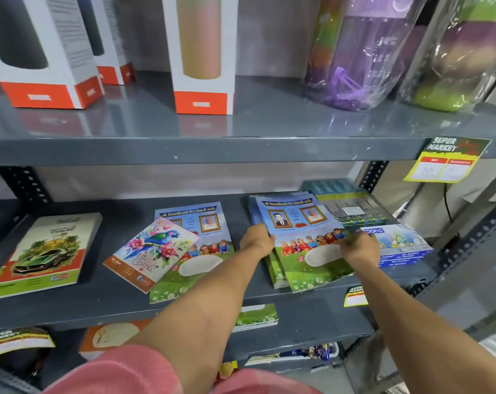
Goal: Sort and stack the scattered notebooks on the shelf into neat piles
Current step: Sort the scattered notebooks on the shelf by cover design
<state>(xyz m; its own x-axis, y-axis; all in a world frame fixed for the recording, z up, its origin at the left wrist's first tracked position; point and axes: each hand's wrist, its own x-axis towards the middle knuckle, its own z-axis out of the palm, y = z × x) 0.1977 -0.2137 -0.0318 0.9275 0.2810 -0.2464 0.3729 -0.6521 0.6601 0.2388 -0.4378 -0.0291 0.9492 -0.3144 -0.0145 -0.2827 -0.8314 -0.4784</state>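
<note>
A pile of blue-and-green notebooks (300,223) with portraits and cartoon children lies on the grey middle shelf (122,302). My left hand (256,240) grips the pile's left edge and my right hand (360,247) grips its right edge. Left of them, one more notebook of the same kind (210,251) lies flat with a parrot "Spring" notebook (151,251) slanted across it. A green car notebook (46,251) sits on a small pile at the far left. To the right, a blue-and-white notebook (403,243) and a grey-blue one (354,209) lie partly under the held pile.
The upper shelf carries boxed bottles (202,55) and plastic-wrapped bottles (363,52). A yellow price tag (447,160) hangs from its edge, and a smaller tag (356,297) from the middle shelf. More notebooks (255,317) lie on the shelf below. Perforated uprights (373,174) stand at the sides.
</note>
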